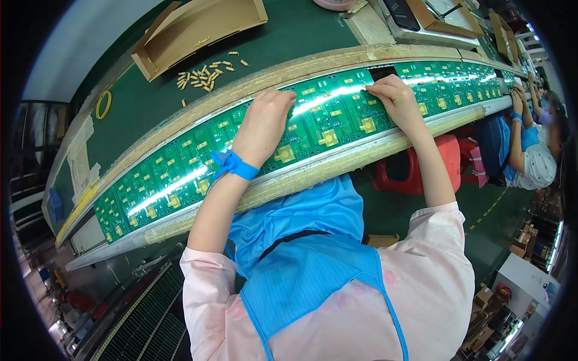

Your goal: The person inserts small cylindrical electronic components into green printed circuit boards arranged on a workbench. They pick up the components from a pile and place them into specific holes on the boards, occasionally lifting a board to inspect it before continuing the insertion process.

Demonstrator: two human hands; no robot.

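A long green surface (pixel 150 96) curved from the lower left to the upper right of the frame, carrying a row of green circuit boards (pixel 180 174) along its near edge, a scatter of small yellow parts (pixel 203 73), a yellow ring (pixel 103 104) at left and an open cardboard box (pixel 198 27) at the top.

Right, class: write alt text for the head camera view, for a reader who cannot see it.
A person's left hand and right hand rest on a long row of green circuit boards on a conveyor. Small yellow parts lie beside a cardboard tray behind.
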